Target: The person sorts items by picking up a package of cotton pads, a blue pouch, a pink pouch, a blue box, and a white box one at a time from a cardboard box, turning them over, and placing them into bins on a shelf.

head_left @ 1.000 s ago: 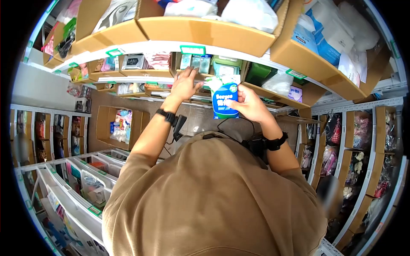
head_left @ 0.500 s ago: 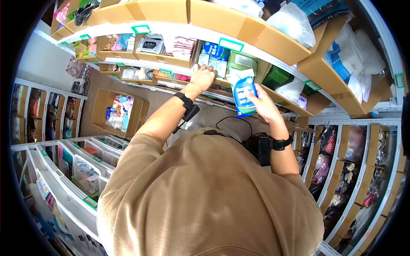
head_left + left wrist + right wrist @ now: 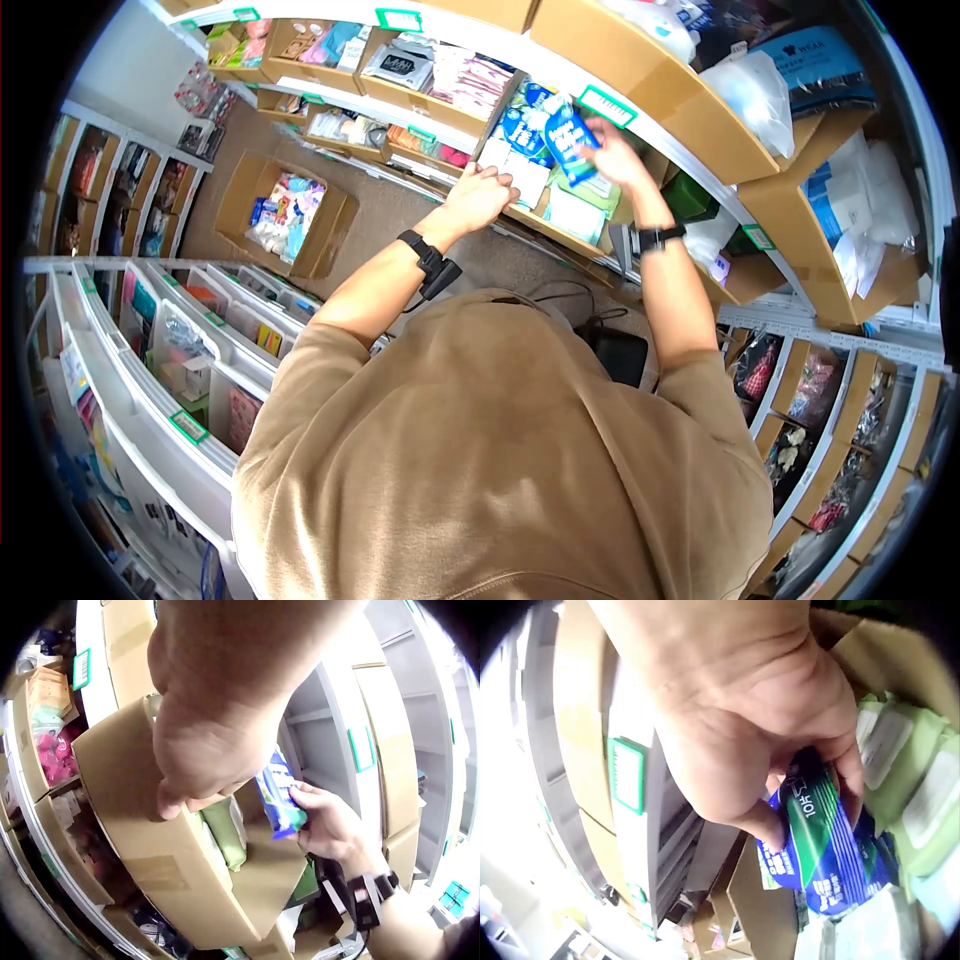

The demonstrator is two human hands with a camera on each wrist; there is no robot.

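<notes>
My right hand (image 3: pixel 618 158) pinches a blue and green packet (image 3: pixel 570 142) over an open cardboard box on the shelf. In the right wrist view the thumb and fingers of the hand (image 3: pixel 757 742) curl round the packet (image 3: pixel 814 840), beside green packs (image 3: pixel 907 765) and pale packs (image 3: pixel 877 930). Similar blue packets (image 3: pixel 525 130) lie in the box. My left hand (image 3: pixel 480 195) rests at the box's front edge, fingers bent over it; in the left wrist view the hand (image 3: pixel 214 750) lies on the cardboard wall (image 3: pixel 165 847).
Boxes of pink-striped packs (image 3: pixel 468 82) and silver-black packs (image 3: pixel 400 65) stand left of this box. A shelf rail with a green-framed label (image 3: pixel 607 106) runs above it. A floor carton (image 3: pixel 333 235) holds mixed goods. Drawers and more shelving flank the body.
My right hand has moved the packet up and forward, from in front of the shelf to over the box. The left hand stays at the box's edge while the head view has shifted.
</notes>
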